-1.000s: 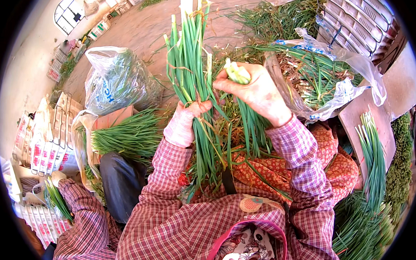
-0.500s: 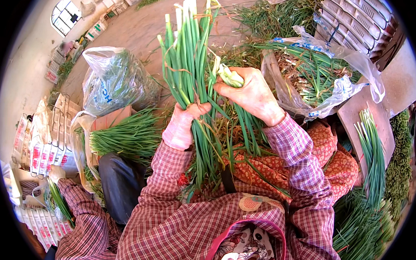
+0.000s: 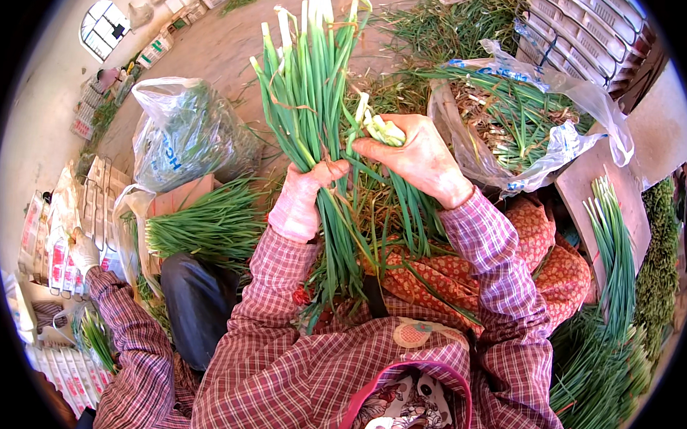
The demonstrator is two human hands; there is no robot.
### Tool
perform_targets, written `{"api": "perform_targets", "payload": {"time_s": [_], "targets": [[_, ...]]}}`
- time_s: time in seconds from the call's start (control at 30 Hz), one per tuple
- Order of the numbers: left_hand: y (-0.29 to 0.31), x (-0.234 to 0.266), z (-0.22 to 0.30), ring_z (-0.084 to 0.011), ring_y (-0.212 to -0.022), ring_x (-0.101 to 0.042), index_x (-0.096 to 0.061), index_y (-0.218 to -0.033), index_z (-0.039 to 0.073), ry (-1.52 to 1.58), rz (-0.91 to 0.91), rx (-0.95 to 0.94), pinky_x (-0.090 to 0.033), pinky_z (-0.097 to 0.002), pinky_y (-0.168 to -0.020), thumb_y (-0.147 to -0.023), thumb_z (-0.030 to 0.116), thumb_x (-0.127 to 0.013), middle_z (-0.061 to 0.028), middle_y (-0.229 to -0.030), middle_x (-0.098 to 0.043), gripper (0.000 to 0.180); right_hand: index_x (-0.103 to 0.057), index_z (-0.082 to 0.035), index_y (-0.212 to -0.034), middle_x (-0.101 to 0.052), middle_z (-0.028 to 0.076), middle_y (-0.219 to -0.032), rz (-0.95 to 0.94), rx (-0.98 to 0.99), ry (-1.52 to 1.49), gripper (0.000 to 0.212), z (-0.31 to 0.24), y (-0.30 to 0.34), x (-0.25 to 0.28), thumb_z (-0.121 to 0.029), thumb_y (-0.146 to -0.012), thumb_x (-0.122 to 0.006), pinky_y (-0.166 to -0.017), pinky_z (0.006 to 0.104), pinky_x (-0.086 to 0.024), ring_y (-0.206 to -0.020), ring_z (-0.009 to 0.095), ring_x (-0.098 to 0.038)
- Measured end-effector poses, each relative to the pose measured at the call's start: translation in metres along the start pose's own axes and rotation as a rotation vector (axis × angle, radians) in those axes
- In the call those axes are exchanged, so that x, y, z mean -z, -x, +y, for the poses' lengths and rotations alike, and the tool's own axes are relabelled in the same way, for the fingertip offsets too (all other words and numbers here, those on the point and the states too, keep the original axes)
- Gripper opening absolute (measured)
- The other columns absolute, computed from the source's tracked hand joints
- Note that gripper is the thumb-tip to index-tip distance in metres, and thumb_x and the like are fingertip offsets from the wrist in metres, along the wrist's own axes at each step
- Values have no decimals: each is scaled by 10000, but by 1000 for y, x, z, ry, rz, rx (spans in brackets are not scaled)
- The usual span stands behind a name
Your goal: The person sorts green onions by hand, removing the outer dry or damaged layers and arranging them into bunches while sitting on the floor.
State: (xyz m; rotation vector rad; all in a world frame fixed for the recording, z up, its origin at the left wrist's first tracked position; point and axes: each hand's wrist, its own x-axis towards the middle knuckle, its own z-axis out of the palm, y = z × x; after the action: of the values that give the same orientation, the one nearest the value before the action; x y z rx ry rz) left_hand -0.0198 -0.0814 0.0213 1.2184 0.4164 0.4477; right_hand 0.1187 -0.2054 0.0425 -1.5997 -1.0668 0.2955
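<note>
My left hand [image 3: 309,194] is closed round a thick bunch of green onions [image 3: 311,100]. Their white ends point up and away from me, and the leaves hang below my fist toward my lap. Close to its right side, my right hand [image 3: 421,153] grips a smaller bunch of green onions [image 3: 412,205]. The pale ends [image 3: 377,126] of that bunch stick out past my thumb on the left, while its leaves trail down under my palm. Some leaves of the two bunches hang side by side, and I cannot tell whether they touch.
An open plastic bag [image 3: 478,147] of greens and trimmings stands far right, before stacked white crates [image 3: 584,37]. A tied clear bag [image 3: 183,141] sits left, behind a pile of greens [image 3: 207,229]. More green onions [image 3: 611,246] lie right. At lower left a co-worker's gloved hand [image 3: 83,251] shows.
The white ends of the bunch in my left hand have tilted slightly left. The co-worker's gloved hand has moved up and away from the greens at lower left.
</note>
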Motion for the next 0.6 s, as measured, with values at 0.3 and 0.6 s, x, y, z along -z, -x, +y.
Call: {"api": "perform_targets", "payload": {"time_s": [0.3,0.6], "targets": [[-8,28,-13,-210,-815,-571,-511,-1054,41,47,-54,-69,-497,-350,-721,-714,90,-569,-70,-868,-562,348,-630,-89,-797,-609,126,-647,180,181,535,244,-9,-3,10,-291,-671,-683,-578,392,-488,-614,317,-610],[9,41,-15,-214,-779,-584,-524,-1059,52,247,-58,53,-509,-344,-672,-687,107,-655,-75,-893,-576,398,-588,-102,-1033,-665,93,-752,445,-5,810,398,24,-22,70,-372,-753,-676,-593,327,-526,-665,211,-655]]}}
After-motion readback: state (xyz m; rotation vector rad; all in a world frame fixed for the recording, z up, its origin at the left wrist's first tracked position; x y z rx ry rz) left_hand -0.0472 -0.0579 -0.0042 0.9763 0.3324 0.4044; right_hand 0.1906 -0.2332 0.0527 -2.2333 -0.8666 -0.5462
